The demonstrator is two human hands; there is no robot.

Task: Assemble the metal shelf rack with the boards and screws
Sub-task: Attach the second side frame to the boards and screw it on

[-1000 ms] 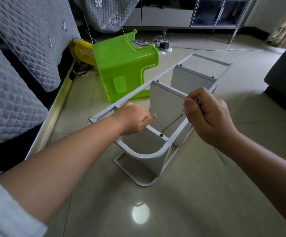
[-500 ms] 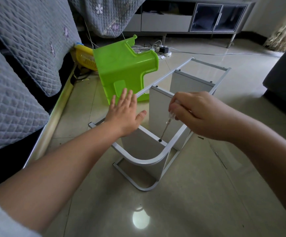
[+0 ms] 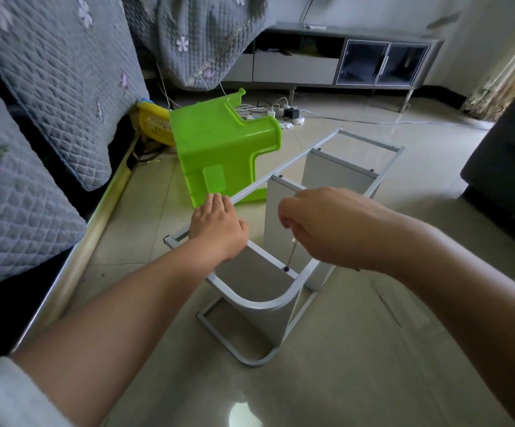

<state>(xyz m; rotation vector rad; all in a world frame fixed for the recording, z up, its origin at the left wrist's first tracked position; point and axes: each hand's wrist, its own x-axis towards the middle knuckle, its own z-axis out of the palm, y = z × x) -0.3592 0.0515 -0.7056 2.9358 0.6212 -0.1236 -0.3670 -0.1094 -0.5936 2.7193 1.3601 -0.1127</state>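
Metal shelf rack [image 3: 259, 306] lies on its side on floor, center. L hand [image 3: 219, 229] flat, fingers together, pressing rail at 10 o'clock. R hand [image 3: 320, 226] grips screwdriver [image 3: 291, 252], tip on screw [image 3: 286, 268]. Green stool [image 3: 222, 152] at 12.

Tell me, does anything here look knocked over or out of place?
Yes: the green stool lies tipped on its side behind the rack. The rack itself lies on its side too, though that suits the screwdriver work.
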